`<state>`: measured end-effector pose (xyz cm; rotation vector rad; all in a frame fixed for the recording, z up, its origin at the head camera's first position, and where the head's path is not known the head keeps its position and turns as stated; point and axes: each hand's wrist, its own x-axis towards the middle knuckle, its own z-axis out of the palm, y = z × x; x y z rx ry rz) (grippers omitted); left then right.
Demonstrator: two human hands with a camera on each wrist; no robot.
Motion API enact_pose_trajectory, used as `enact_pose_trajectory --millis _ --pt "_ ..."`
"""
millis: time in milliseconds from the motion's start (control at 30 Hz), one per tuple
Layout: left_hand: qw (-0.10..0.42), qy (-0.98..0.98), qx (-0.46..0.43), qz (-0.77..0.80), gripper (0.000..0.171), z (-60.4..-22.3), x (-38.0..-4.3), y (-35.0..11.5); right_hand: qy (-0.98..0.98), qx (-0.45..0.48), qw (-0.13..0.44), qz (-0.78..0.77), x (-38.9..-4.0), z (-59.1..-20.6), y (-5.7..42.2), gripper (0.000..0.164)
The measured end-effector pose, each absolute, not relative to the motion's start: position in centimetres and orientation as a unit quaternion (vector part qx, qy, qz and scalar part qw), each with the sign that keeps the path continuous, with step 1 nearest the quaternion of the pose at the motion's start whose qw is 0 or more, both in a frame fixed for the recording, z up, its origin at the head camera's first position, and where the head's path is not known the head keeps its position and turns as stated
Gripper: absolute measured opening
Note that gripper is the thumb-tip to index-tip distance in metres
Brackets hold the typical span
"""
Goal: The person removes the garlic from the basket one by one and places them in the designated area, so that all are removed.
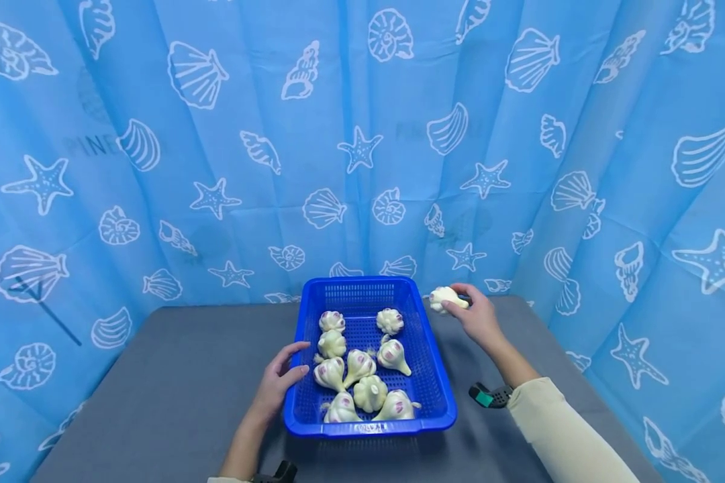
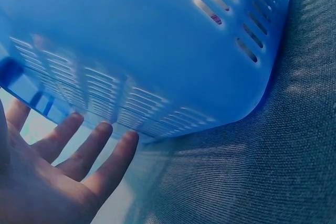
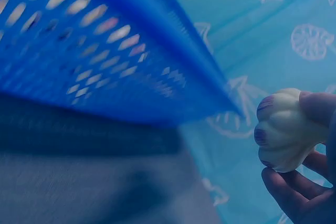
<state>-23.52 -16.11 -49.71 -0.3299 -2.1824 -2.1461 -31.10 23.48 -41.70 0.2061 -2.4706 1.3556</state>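
Note:
A blue plastic basket [image 1: 362, 426] with slotted sides stands on the table, several garlic bulbs [image 1: 370, 393] lying inside it, most of them toward its near end. Just past the basket's right rim, my right hand [image 1: 476, 315] pinches one garlic bulb [image 1: 444, 299] between thumb and fingers, above the table. That same bulb [image 3: 286, 129] shows purple-streaked cloves in the right wrist view. My left hand [image 1: 276, 381] is at the basket's left rim, its fingers spread and extended. In the left wrist view its fingers [image 2: 94, 148] lie along the slotted outer wall.
A grey cloth-covered table [image 1: 205, 376] carries the basket. Behind and on both sides hangs a blue curtain [image 1: 362, 181] printed with white shells and starfish. A black strap device [image 1: 489, 396] sits at the right wrist.

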Motion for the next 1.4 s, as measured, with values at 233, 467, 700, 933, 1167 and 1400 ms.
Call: enact_pose_trajectory --millis 233,467,700,933,1167,1400 --pt "0.031 -0.714 -0.111 -0.690 0.040 -49.5 -23.5 -16.4 -0.873 0.034 0.150 0.462 -30.5 -44.9 25.1 0.046" --pt "0.030 -0.718 -0.109 -0.687 0.041 -49.2 -23.3 -16.4 -0.892 0.015 0.156 0.424 -30.2 -47.3 26.2 0.044" --pt "0.035 -0.718 -0.108 -0.687 0.041 -49.1 -23.3 -16.3 -0.903 -0.001 0.157 0.400 -31.0 -49.3 27.3 0.043" --pt "0.028 -0.713 -0.111 -0.691 0.041 -49.4 -23.3 -16.2 -0.917 -0.008 0.169 0.362 -32.1 -50.2 28.7 0.045" --pt "0.028 -0.712 -0.109 -0.693 0.041 -49.4 -23.4 -16.2 -0.937 -0.013 0.202 0.286 -33.6 -50.2 29.0 0.046" --pt "0.026 -0.711 -0.108 -0.694 0.041 -49.5 -23.4 -16.3 -0.948 -0.008 0.173 0.266 -34.4 -49.4 27.9 0.044"
